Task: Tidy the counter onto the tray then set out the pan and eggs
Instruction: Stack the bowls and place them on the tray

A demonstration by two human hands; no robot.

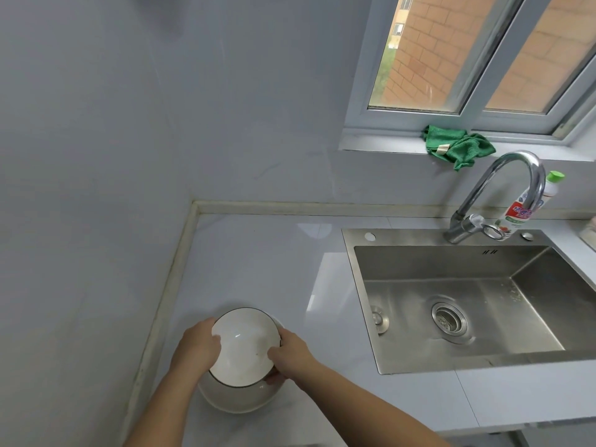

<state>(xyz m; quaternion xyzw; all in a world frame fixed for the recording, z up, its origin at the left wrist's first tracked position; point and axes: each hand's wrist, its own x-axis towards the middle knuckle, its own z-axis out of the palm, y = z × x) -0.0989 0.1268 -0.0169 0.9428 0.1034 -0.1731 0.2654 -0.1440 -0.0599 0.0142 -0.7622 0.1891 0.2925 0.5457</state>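
Observed from my remote station, head view.

1. A white bowl (245,346) with a thin dark rim is held in both hands over the near left part of the pale counter (258,269), close to the left wall. It is tilted, with its inside facing up towards the camera.
2. The left hand (196,345) grips the bowl's left edge, its fingers together and curled over the rim.
3. The right hand (290,350) grips the right edge. The thumb lies over the rim on the inside, and fingertips (274,379) show beneath the bowl, so the rim is clamped between them.
4. Directly under the held bowl a second, larger bowl (235,398) stands on the counter. The held bowl overlaps its mouth. I cannot tell whether the two touch.
5. To the right, well apart from the bowls, a steel sink (435,262) is set into the counter, with a strainer (449,322) in its floor.
6. A curved tap (503,185) stands at the sink's far edge. A bottle (516,214) with a green cap stands just behind it.
7. A crumpled green cloth (458,146) lies on the window sill (387,145), above the tap.
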